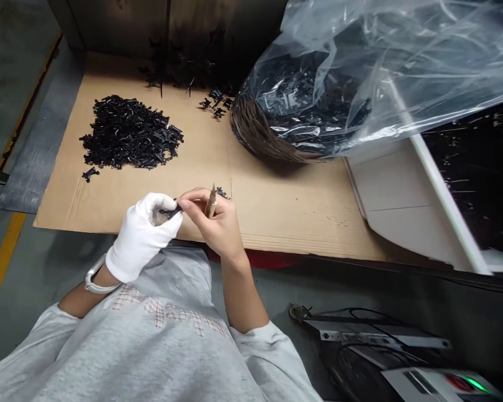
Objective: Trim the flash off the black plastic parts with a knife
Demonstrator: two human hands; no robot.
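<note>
Our gloved left hand grips a small black part between thumb and fingers, just over the near edge of the cardboard sheet that covers the worktop. Our bare right hand meets it there, thumb and forefinger closed at the part's end, while a slim pointed tool is held in the same hand, tip up. Just beyond those fingers, a loose black piece lies on the cardboard.

Farther out, toward the far left corner, sits a broad heap of black parts, with one stray piece near its side facing us. More pieces are scattered along the far edge. Right of these, a round brown container, lined with a clear plastic bag, holds a great many more; a white box stands at the right end.

We judge one part to be in progress, with plenty around it. Which pile is finished and which is left, we cannot tell.
</note>
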